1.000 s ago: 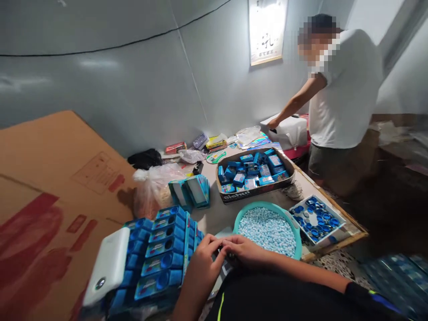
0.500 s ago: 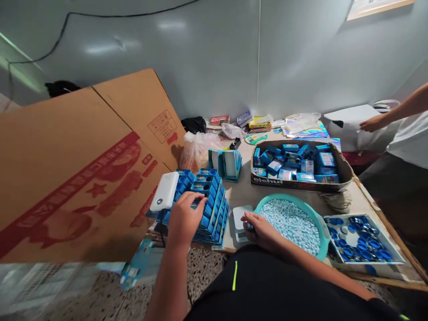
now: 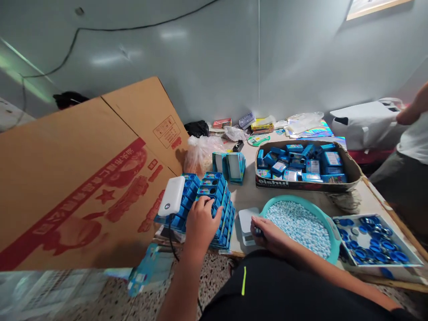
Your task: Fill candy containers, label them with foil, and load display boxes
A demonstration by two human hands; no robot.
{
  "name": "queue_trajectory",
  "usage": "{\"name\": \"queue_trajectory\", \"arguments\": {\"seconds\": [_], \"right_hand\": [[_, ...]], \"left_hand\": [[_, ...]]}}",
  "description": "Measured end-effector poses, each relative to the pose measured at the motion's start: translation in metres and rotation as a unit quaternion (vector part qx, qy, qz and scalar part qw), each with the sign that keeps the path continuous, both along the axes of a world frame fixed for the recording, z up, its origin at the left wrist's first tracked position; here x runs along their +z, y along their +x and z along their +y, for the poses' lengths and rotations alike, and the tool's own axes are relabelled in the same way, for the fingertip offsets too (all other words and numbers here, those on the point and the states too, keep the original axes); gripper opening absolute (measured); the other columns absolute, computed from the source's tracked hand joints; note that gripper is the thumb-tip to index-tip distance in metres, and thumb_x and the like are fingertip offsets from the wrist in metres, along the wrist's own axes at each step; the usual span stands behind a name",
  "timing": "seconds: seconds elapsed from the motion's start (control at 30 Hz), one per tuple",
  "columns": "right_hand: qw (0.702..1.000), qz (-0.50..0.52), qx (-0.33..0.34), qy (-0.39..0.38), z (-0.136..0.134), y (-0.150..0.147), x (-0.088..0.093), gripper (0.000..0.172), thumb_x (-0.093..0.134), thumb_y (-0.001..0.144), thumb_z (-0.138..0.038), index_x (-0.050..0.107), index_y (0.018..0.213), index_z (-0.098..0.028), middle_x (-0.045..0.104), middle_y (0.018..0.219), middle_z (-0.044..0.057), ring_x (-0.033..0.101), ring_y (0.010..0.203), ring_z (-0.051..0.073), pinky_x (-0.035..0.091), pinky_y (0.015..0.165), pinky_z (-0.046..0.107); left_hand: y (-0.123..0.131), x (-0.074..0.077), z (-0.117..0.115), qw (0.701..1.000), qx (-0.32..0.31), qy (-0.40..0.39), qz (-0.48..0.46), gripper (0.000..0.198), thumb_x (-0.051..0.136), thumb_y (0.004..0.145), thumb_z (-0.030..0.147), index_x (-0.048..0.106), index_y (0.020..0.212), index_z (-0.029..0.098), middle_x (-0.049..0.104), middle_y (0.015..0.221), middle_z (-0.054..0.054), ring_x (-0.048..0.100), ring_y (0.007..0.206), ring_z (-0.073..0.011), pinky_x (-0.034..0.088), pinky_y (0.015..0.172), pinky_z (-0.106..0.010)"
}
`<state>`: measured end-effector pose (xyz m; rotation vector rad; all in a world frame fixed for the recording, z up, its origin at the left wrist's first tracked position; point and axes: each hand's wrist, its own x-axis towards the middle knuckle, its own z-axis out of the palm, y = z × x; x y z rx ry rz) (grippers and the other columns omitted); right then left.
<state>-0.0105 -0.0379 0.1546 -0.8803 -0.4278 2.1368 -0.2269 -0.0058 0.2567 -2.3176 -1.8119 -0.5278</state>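
Observation:
My left hand (image 3: 200, 223) rests on top of a stack of small blue boxes (image 3: 207, 200) at the table's near left, its fingers curled over one box in the top layer. A white power bank (image 3: 171, 196) lies on the same stack, just left of that hand. My right hand (image 3: 267, 232) is closed around a small dark thing beside a small white scale (image 3: 246, 220), at the rim of a teal basin (image 3: 329, 227) full of pale blue and white pellets (image 3: 297, 225).
A cardboard tray (image 3: 351, 167) of blue boxes sits behind the basin. A white tray (image 3: 411, 258) of blue caps is at the right. Large cardboard sheets (image 3: 83, 178) lean at the left. Another person (image 3: 413, 133) stands at the far right by a white box (image 3: 364, 122).
The view swung left and down. My left hand left the right hand and moved onto the stack of blue boxes. The other person's arm pulled back from the white box.

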Motion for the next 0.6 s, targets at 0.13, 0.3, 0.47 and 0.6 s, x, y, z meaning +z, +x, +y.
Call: {"name": "queue_trajectory", "arguments": {"seconds": [0.13, 0.3, 0.47, 0.6], "right_hand": [[0.994, 0.059, -0.004, -0.087, 0.003, 0.003, 0.006, 0.039, 0.074, 0.087, -0.042, 0.044, 0.076, -0.02, 0.047, 0.058, -0.008, 0.026, 0.038, 0.004, 0.011, 0.042, 0.018], [0.977, 0.143, -0.05, -0.148, 0.008, 0.005, 0.017, 0.035, 0.068, 0.095, -0.039, 0.042, 0.079, -0.02, 0.045, 0.057, -0.009, 0.025, 0.037, 0.004, 0.009, 0.042, 0.017], [0.978, 0.144, -0.061, -0.138, 0.008, 0.002, 0.02, 0.036, 0.061, 0.1, -0.041, 0.042, 0.077, -0.02, 0.043, 0.055, -0.009, 0.026, 0.037, 0.004, 0.01, 0.042, 0.017], [0.983, 0.128, -0.065, -0.118, 0.013, 0.001, 0.016, 0.039, 0.051, 0.104, -0.043, 0.041, 0.076, -0.02, 0.043, 0.055, -0.008, 0.026, 0.035, 0.004, 0.008, 0.042, 0.017]], "left_hand": [[-0.001, -0.002, -0.004, 1.0, 0.0, -0.005, -0.005, 0.024, 0.057, 0.092, 0.029, 0.07, 0.11, 0.019, 0.069, 0.111, -0.011, 0.062, 0.102, -0.0298, 0.051, 0.093, -0.044], [0.003, -0.006, -0.015, 0.999, 0.033, -0.012, 0.011, 0.038, 0.059, 0.087, 0.026, 0.066, 0.123, 0.017, 0.067, 0.125, -0.015, 0.059, 0.115, -0.0373, 0.033, 0.113, -0.062], [-0.002, -0.004, -0.013, 1.0, 0.02, 0.001, 0.003, 0.031, 0.058, 0.088, 0.027, 0.069, 0.116, 0.02, 0.07, 0.121, -0.012, 0.063, 0.11, -0.0366, 0.031, 0.113, -0.066], [0.006, -0.005, -0.008, 0.992, -0.006, 0.117, -0.049, 0.022, 0.059, 0.093, 0.032, 0.07, 0.11, 0.022, 0.067, 0.128, -0.012, 0.064, 0.11, -0.0336, 0.028, 0.115, -0.067]]}}
